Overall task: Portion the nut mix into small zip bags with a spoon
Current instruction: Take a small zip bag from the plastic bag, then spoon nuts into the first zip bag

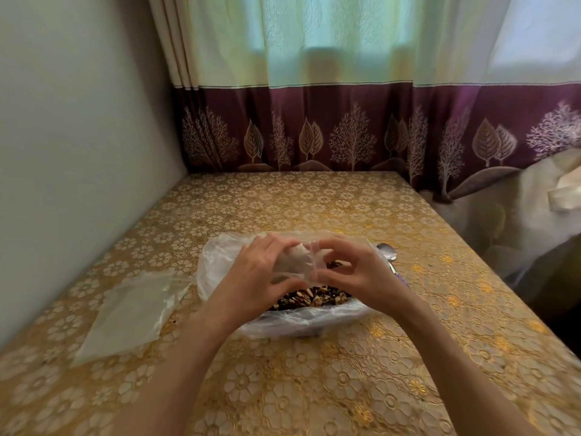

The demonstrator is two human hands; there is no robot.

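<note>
A large clear plastic bag lies open on the table with the nut mix showing inside it. Above the nuts, my left hand and my right hand both pinch a small clear zip bag between thumbs and fingers, holding it at its edges. A metal spoon lies on the table just right of the large bag, partly hidden behind my right hand.
More clear zip bags lie flat to the left of the large bag. The table wears a gold floral cloth. A wall runs along the left, a curtain hangs behind, and pale bundled fabric sits off the right edge.
</note>
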